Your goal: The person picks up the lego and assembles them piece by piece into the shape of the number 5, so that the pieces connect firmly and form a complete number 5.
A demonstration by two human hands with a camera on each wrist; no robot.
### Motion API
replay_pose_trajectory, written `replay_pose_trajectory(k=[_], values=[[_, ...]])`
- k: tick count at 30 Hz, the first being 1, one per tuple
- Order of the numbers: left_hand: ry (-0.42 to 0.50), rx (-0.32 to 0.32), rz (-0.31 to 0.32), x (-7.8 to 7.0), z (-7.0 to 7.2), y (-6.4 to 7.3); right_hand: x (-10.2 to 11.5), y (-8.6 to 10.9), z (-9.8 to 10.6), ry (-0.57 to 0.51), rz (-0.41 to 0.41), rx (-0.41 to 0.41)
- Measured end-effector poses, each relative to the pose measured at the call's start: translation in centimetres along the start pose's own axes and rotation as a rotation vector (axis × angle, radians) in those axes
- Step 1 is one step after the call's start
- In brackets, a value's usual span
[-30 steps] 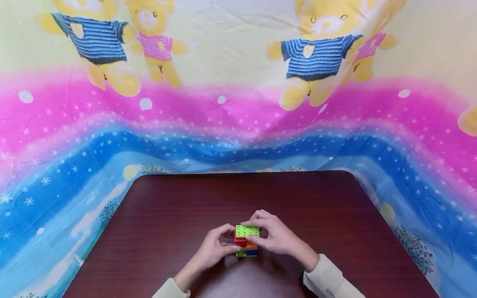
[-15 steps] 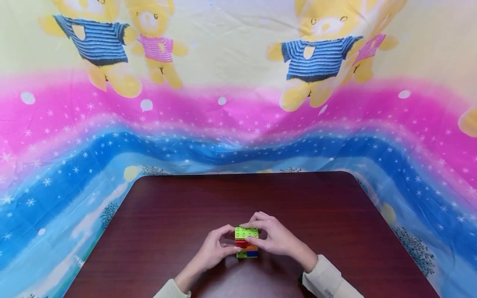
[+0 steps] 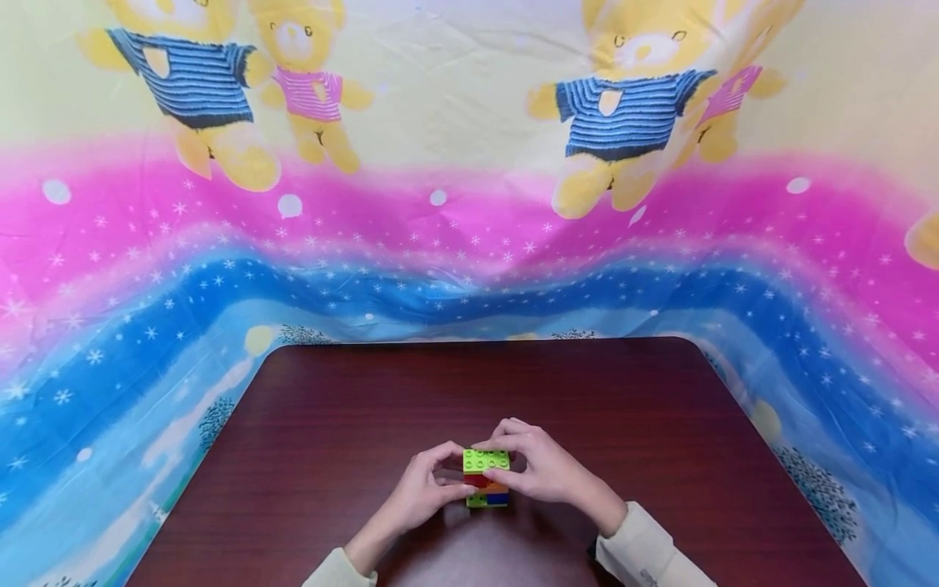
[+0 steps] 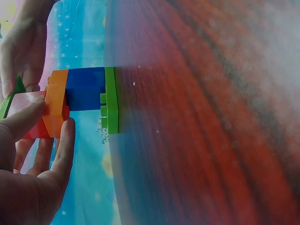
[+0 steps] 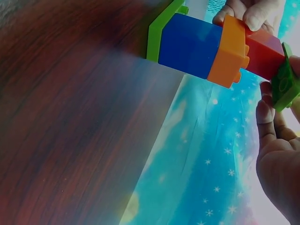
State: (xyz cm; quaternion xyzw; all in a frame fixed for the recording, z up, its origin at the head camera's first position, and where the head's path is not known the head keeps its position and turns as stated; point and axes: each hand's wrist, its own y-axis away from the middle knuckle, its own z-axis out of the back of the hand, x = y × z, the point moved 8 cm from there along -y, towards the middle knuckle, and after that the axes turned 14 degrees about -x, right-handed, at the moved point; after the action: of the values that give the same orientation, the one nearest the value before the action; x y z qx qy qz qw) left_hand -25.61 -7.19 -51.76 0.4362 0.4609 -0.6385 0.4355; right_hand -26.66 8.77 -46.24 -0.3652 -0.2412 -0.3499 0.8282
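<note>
A stack of toy building bricks stands on the table between both hands. A thin green base brick (image 5: 155, 40) lies at the bottom, with studs showing beside the blue brick (image 5: 190, 44). Above the blue come an orange brick (image 5: 228, 51) and a red brick (image 5: 265, 54), offset to the left. The top green brick (image 3: 486, 461) lies over the red one and overhangs to the right. My left hand (image 3: 424, 489) pinches the red brick between thumb and fingers. My right hand (image 3: 546, 465) holds the top green brick by its front and back edges.
The dark brown table (image 3: 352, 391) has rounded far corners. Behind it hangs a printed cloth (image 3: 440, 236) with bears and snowflakes, also falling along both sides. Light sleeves (image 3: 641, 542) cover the forearms near the table's front.
The top green brick has come down slightly and sits more level over the red brick. Both hands keep nearly the same place and grip.
</note>
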Motion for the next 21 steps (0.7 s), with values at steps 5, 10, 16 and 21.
replay_pose_trajectory(k=[5, 10, 16, 21], values=[[0.023, 0.008, 0.012, 0.05, -0.04, 0.04, 0.11, 0.12, -0.01, 0.000, 0.010, -0.008], [0.030, 0.009, 0.012, 0.00, 0.00, 0.00, 0.12, 0.14, -0.08, -0.008, 0.008, -0.014], [0.025, 0.008, 0.012, 0.00, -0.01, -0.01, 0.19, 0.16, -0.05, 0.002, 0.019, -0.018], [0.033, 0.010, 0.018, 0.07, -0.05, -0.08, 0.19, 0.11, -0.02, 0.024, 0.015, -0.016]])
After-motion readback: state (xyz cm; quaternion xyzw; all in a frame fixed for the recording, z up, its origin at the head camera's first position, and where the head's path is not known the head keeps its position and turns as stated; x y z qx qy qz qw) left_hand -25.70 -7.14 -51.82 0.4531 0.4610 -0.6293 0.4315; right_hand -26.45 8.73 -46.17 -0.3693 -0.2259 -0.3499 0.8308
